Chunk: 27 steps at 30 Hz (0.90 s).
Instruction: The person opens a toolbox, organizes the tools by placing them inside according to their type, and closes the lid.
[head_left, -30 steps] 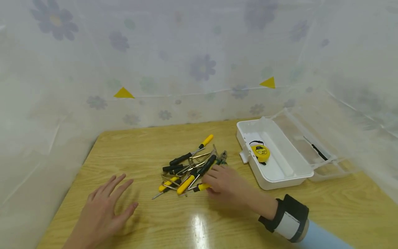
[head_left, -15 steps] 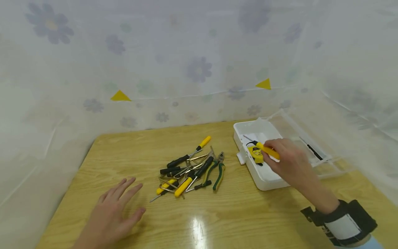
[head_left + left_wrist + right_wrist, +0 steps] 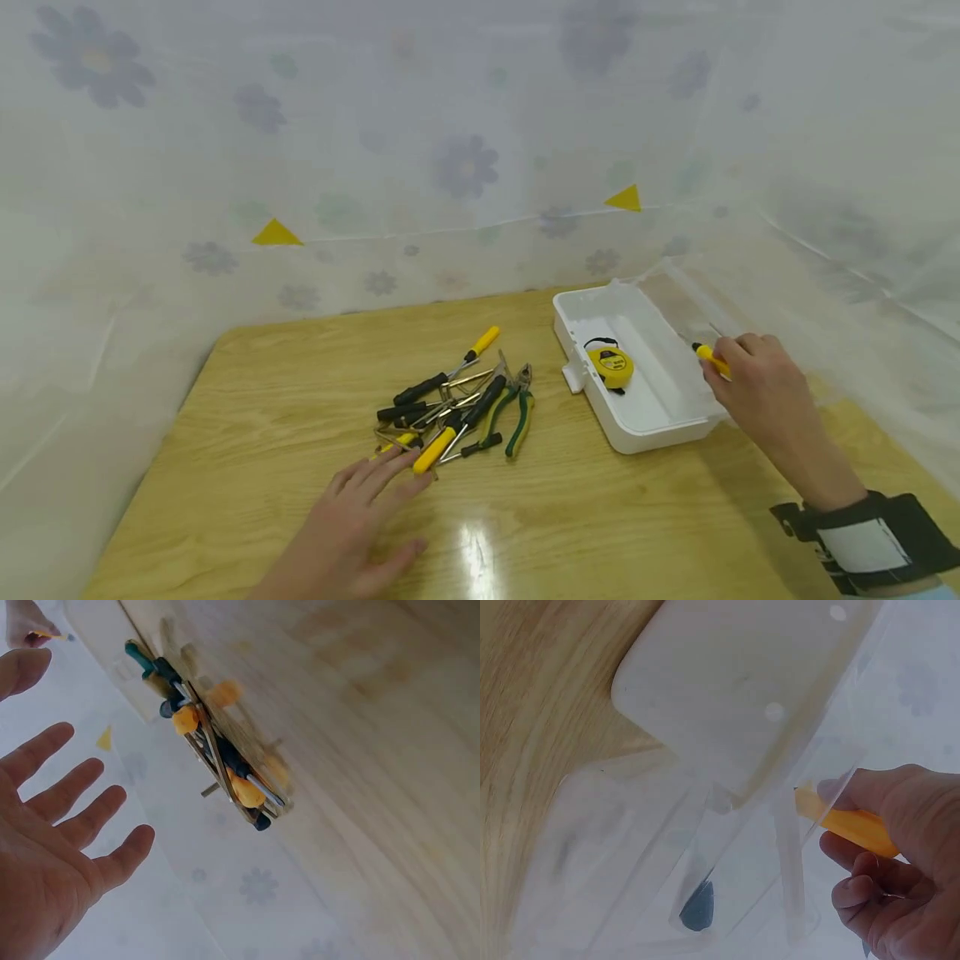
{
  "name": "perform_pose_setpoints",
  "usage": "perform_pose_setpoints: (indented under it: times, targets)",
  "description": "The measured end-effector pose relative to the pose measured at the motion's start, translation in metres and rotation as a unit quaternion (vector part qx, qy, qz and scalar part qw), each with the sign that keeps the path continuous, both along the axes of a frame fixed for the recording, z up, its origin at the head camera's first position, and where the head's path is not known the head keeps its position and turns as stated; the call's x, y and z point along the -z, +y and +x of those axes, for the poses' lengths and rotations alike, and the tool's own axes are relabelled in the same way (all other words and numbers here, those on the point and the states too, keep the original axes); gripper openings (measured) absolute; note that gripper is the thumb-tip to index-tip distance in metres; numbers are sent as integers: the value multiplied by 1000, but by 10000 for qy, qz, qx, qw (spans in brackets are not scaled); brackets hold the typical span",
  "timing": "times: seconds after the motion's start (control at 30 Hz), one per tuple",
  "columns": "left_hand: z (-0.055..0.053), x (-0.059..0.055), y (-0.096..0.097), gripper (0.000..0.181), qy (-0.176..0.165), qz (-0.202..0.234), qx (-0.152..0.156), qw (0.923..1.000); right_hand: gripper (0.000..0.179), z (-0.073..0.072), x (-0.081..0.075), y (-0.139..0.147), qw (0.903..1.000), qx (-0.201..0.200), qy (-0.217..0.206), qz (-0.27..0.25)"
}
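My right hand (image 3: 772,408) grips a screwdriver by its yellow handle (image 3: 851,827), above the clear, folded-back lid (image 3: 615,855) of a white toolbox (image 3: 633,437). Its shank is mostly hidden in the head view. A black-handled tool (image 3: 697,906) shows through the lid. Inside the box's main tray sits a yellow tape measure (image 3: 611,368). My left hand (image 3: 345,521), fingers spread and holding nothing, hovers at the near left of a tool pile, its fingertips overlapping a yellow handle in the head view. The pile has several screwdrivers (image 3: 437,450), hex keys (image 3: 468,380) and green-handled pliers (image 3: 521,427).
The wooden table (image 3: 270,400) carries the pile in the middle and the toolbox at the right. A flowered translucent sheet (image 3: 337,150) encloses the back and sides, with two yellow triangles (image 3: 277,233) on it.
My right hand has taken a yellow-handled screwdriver from the pile and carried it right, past the tape measure to above the lid. My left hand has moved right, towards the pile.
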<state>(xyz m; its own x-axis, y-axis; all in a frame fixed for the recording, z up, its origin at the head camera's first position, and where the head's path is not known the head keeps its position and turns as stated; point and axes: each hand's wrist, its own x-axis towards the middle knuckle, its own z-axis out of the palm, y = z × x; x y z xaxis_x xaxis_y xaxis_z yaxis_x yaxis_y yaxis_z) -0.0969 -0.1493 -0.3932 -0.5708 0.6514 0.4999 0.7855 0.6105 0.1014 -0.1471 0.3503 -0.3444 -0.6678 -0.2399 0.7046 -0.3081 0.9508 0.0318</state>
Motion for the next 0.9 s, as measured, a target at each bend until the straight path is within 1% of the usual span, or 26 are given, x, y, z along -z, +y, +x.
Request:
perform_pose_setpoints:
  times: [0.1, 0.2, 0.3, 0.37, 0.43, 0.5, 0.6, 0.67, 0.77, 0.83, 0.9]
  targets:
    - [1, 4, 6, 64, 165, 28, 127, 9998, 33, -1, 3, 1, 10000, -65, -15, 17]
    - [2, 8, 11, 60, 296, 63, 234, 9993, 30, -1, 2, -1, 9998, 9, -173, 41]
    - [4, 10, 14, 58, 282, -6, 235, 9993, 20, -2, -1, -3, 9977, 318, -603, 30]
    - [4, 11, 14, 58, 307, -46, 213, 9993, 15, -3, -4, -4, 9936, 583, -971, 30]
    - [3, 10, 14, 58, 348, -43, 205, 9992, 12, -4, -7, -5, 9893, 779, -1233, 91]
    - [3, 9, 13, 58, 409, -33, 203, 9990, 9, -5, -9, -6, 9872, 863, -1332, 178]
    - [2, 8, 12, 55, 507, -38, 195, 9985, 5, -6, -10, -8, 9870, 782, -1378, 276]
    - [1, 8, 11, 53, 591, -49, 196, 9980, 8, -6, -9, -10, 9862, 707, -1474, 247]
    - [2, 7, 9, 52, 640, -77, 198, 9977, 20, -7, -9, -12, 9849, 662, -1597, 133]
    - [2, 6, 8, 53, 647, -117, 183, 9977, 31, -7, -9, -13, 9823, 772, -1705, 118]
    - [2, 5, 6, 55, 619, -179, 136, 9978, 38, -8, -10, -14, 9790, 924, -1813, 151]
